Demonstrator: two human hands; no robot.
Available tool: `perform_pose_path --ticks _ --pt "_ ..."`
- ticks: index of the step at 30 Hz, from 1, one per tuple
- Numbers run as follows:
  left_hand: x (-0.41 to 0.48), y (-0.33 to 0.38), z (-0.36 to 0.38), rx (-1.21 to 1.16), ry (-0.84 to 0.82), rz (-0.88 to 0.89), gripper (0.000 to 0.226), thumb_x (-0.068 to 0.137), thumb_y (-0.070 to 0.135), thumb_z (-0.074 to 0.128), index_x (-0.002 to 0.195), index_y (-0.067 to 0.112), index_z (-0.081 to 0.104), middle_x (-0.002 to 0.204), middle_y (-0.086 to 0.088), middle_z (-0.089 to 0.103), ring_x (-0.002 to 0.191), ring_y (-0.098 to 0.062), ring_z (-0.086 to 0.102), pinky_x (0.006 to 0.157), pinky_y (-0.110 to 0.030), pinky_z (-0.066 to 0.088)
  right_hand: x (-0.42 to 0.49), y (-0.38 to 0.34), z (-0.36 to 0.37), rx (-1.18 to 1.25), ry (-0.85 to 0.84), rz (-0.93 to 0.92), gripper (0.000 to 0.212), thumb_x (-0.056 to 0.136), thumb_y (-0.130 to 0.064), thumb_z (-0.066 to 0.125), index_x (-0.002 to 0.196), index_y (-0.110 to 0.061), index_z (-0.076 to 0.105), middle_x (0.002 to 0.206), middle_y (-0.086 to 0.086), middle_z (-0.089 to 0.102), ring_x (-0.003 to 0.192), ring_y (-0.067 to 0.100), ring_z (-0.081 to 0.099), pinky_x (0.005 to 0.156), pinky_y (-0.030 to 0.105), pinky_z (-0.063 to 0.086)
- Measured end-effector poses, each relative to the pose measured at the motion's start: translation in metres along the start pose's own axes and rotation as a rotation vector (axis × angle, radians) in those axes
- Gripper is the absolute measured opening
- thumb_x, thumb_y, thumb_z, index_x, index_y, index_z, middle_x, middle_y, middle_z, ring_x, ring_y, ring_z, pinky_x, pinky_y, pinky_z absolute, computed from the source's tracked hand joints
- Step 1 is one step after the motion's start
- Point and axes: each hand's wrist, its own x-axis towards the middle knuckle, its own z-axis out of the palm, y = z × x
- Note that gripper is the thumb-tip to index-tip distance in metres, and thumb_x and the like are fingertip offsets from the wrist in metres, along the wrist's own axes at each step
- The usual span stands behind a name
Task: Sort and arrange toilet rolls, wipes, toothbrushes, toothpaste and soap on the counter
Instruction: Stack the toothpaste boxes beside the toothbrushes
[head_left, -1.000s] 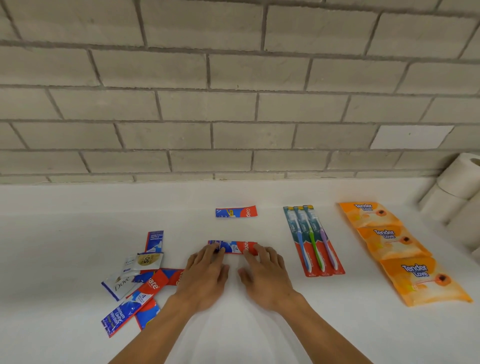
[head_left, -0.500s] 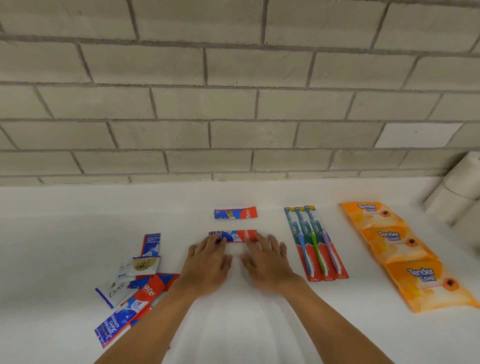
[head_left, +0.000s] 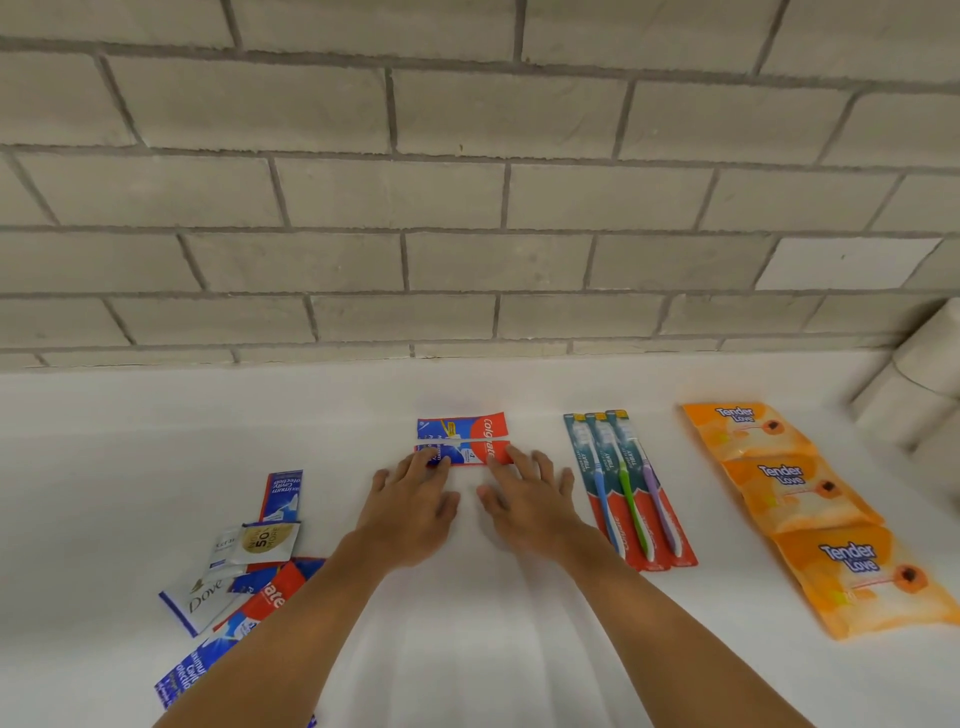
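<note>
Two red-and-blue toothpaste sachets lie side by side at the counter's middle: the far one (head_left: 462, 426) and the near one (head_left: 470, 453), almost touching. My left hand (head_left: 410, 506) and right hand (head_left: 530, 504) lie flat, fingers spread, fingertips pressing the near sachet's two ends. Three packaged toothbrushes (head_left: 626, 488) lie in a row to the right. Three orange wipes packs (head_left: 810, 509) run in a line further right. White toilet rolls (head_left: 919, 395) are stacked at the far right edge. A loose pile at the left holds more toothpaste sachets (head_left: 280, 496) and a Dove soap sachet (head_left: 200, 603).
A grey brick wall (head_left: 467, 208) rises behind the white counter (head_left: 156, 441). A small gold-and-white sachet (head_left: 260, 540) lies on the left pile.
Both hands have slid the near toothpaste sachet away from me, up against the far one. The view has tilted a little.
</note>
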Motion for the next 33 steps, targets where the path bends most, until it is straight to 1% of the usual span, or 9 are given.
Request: perform_pose_path --ticks 3,14,23,33 --pt "0.0017 -0.0007 0.0008 -0.009 0.018 0.000 0.057 0.098 0.044 0.031 0.148 0.019 0.026 0.156 -0.003 0.019 0.143 -0.020 0.019 0.112 -0.044 0.024 0.0010 0.0006 -0.0024 -0.009 -0.002 -0.002 0.057 0.100 -0.050 0.028 0.152 -0.031 0.014 0.162 -0.004 0.002 0.147 0.031 -0.004 0.114 0.063 0.000" --pt "0.0035 0.0019 -0.0012 0.008 -0.010 -0.022 0.058 0.098 0.047 0.028 0.149 0.019 0.023 0.157 -0.002 0.016 0.144 -0.020 0.017 0.111 -0.044 0.025 0.0030 -0.0019 -0.0063 -0.050 0.000 0.002 0.055 0.100 -0.051 0.027 0.151 -0.031 0.018 0.161 -0.003 0.006 0.146 0.033 0.003 0.114 0.062 0.008" --pt "0.0044 0.0038 -0.0026 0.022 -0.039 -0.026 0.059 0.099 0.048 0.025 0.150 0.020 0.017 0.158 -0.001 0.012 0.145 -0.019 0.012 0.114 -0.046 0.021 0.0041 -0.0026 -0.0055 -0.048 0.003 0.004 0.055 0.100 -0.052 0.028 0.150 -0.031 0.018 0.161 -0.003 0.006 0.146 0.033 0.003 0.114 0.063 0.008" --pt "0.0029 0.0039 -0.0006 0.024 -0.023 -0.026 0.060 0.099 0.048 0.026 0.150 0.018 0.016 0.158 -0.003 0.012 0.145 -0.020 0.010 0.114 -0.047 0.021 0.0020 -0.0031 -0.0038 -0.036 0.032 -0.001 0.053 0.100 -0.050 0.029 0.149 -0.032 0.020 0.161 -0.003 0.007 0.145 0.033 0.005 0.113 0.062 0.010"
